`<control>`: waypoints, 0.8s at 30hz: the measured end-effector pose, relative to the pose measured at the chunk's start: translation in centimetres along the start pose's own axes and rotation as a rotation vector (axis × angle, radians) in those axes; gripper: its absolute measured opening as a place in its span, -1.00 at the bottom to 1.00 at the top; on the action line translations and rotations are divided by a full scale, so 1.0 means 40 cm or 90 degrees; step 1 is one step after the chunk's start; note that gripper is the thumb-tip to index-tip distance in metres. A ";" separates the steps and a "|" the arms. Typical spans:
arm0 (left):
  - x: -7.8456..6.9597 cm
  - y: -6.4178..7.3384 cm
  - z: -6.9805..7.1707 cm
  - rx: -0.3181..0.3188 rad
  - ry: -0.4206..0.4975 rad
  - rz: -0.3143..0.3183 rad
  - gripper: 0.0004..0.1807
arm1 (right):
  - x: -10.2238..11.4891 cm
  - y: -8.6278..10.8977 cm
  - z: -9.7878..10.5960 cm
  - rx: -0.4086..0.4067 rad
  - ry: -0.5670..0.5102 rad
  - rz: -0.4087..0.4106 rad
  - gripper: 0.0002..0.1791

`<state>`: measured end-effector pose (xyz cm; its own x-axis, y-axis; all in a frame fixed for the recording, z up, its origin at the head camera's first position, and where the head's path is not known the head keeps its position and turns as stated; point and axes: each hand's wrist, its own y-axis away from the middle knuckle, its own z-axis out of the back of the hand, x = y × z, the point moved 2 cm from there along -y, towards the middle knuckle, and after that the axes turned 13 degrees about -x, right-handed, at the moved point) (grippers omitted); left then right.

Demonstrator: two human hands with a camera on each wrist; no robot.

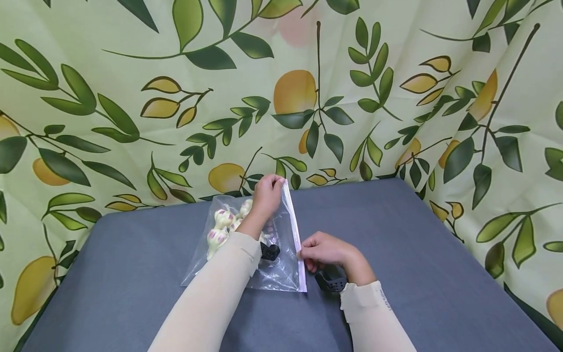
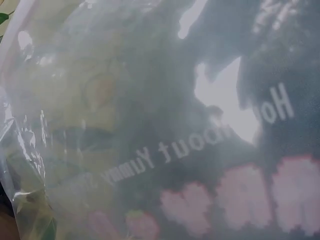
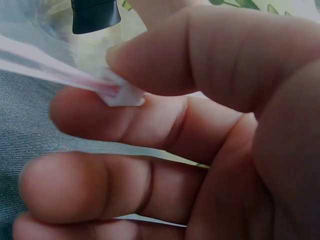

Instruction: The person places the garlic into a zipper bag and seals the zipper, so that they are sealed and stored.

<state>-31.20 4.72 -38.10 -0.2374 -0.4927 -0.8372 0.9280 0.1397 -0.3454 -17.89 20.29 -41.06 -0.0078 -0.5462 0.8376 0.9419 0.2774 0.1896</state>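
Observation:
A clear zip bag (image 1: 274,281) lies on the table, its pink-white zip strip (image 1: 293,230) along the right side. Inside, on the left, are several white bulb-shaped pieces (image 1: 217,237) with pink patches. My left hand (image 1: 266,194) pinches the strip's far end, its forearm crossing over the bag. Near the other end, my right hand (image 1: 327,248) holds a small white slider (image 3: 120,94) between thumb and index finger. In the left wrist view, the bag's plastic (image 2: 135,125) fills the frame, with mirrored lettering and pink printed shapes; the left hand's fingers are out of sight there.
The grey cloth-covered table (image 1: 374,220) extends around the bag. A curtain (image 1: 246,98) with leaves and fruit hangs behind and at the sides. Black wrist straps (image 1: 331,281) sit on both wrists.

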 end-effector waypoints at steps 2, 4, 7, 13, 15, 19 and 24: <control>0.003 -0.002 0.001 -0.003 0.003 -0.004 -0.77 | 0.001 0.001 0.000 0.004 0.006 -0.001 -0.71; 0.006 -0.005 0.003 -0.008 0.008 -0.003 -0.77 | 0.002 0.003 0.002 0.007 0.013 0.001 -0.71; 0.010 -0.009 0.009 -0.020 0.018 0.001 -0.76 | 0.005 0.006 0.004 0.012 0.018 0.001 -0.69; 0.013 -0.017 0.032 -0.068 0.031 0.015 -0.75 | 0.001 0.007 0.010 0.011 0.019 -0.003 -0.69; 0.014 -0.021 0.040 -0.092 0.029 0.015 -0.76 | -0.001 0.008 0.012 0.009 0.017 -0.006 -0.69; 0.021 -0.030 0.056 -0.136 0.030 0.022 -0.78 | -0.007 0.009 0.015 0.010 0.011 -0.009 -0.69; 0.036 -0.042 0.071 -0.168 0.042 0.041 -0.79 | -0.013 0.011 0.022 0.008 0.008 -0.009 -0.69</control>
<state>-32.29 1.34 -37.51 -0.2060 -0.4194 -0.8841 0.8370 0.3926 -0.3813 -17.77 21.41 -40.95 -0.0158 -0.5604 0.8280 0.9373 0.2801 0.2074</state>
